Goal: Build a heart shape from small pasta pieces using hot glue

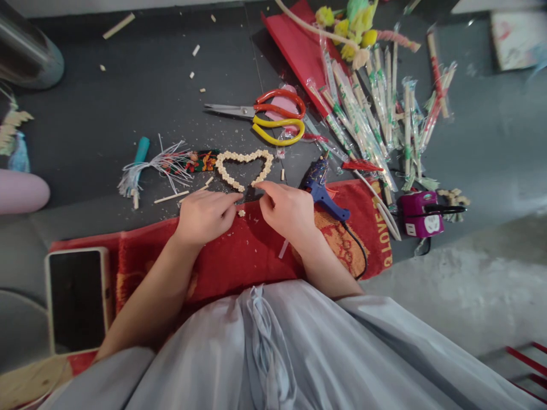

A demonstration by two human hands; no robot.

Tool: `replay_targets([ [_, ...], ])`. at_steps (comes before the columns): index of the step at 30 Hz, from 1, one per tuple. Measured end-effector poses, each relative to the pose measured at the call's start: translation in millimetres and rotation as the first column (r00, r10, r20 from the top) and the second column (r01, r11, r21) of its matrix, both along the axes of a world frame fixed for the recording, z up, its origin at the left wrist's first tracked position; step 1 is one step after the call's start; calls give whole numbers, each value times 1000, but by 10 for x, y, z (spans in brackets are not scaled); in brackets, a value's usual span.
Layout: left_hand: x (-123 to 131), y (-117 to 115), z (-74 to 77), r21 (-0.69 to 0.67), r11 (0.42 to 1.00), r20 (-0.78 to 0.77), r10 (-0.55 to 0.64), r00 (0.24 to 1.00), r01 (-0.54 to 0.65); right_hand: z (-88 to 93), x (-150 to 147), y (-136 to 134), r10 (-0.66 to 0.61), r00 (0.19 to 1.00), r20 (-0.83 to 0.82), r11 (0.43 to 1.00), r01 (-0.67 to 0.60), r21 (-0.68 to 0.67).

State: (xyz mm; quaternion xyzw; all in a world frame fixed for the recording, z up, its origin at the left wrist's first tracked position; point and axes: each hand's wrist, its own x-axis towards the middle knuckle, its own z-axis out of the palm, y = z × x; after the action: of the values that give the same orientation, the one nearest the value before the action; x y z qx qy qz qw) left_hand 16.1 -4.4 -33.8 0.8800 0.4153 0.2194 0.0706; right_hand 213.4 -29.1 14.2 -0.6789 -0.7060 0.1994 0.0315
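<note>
A cream heart outline (270, 165), built from small flower-like pieces, lies on the dark table with a gap at its bottom point. My left hand (205, 213) has curled fingers, its index fingertip at the heart's lower left end. At the lower right end is the index finger of my right hand (290, 210), its other fingers folded under. Both hands appear to hold these ends, though the fingertips' undersides are hidden. One loose flower-like piece (241, 213) sits between the hands on the red towel (231, 250). A blue glue gun (322, 193) rests just right of my right hand.
Scissors (256, 112) with red and yellow handles lie beyond the heart. Several wrapped sticks (363, 108) spread across the back right, near a purple power socket (422, 213). At left are a phone (77, 299) and a teal-handled bundle of white strands (139, 165).
</note>
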Motion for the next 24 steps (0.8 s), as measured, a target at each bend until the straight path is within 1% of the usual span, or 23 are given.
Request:
replay_targets([
  [5, 2, 0, 11, 9, 1000, 24, 3, 1000, -3, -6, -2, -2, 10, 1000, -7, 1000, -10, 8],
  [8, 2, 7, 22, 5, 1000, 10, -1, 1000, 1, -6, 0, 1, 22, 1000, 13, 1000, -22, 1],
  [13, 7, 3, 23, 57, 998, 14, -7, 1000, 6, -6, 1, 3, 31, 998, 46, 1000, -30, -8],
  [17, 8, -2, 19, 26, 1000, 0, 4, 1000, -4, -8, -1, 5, 28, 999, 37, 999, -28, -21],
  [21, 4, 1, 15, 44, 999, 1, -5, 1000, 5, -8, -2, 8, 26, 999, 31, 999, -25, -20],
  [24, 0, 1, 8, 24, 1000, -27, 8, 1000, -7, -12, 1, 7, 24, 999, 23, 1000, -24, -15],
])
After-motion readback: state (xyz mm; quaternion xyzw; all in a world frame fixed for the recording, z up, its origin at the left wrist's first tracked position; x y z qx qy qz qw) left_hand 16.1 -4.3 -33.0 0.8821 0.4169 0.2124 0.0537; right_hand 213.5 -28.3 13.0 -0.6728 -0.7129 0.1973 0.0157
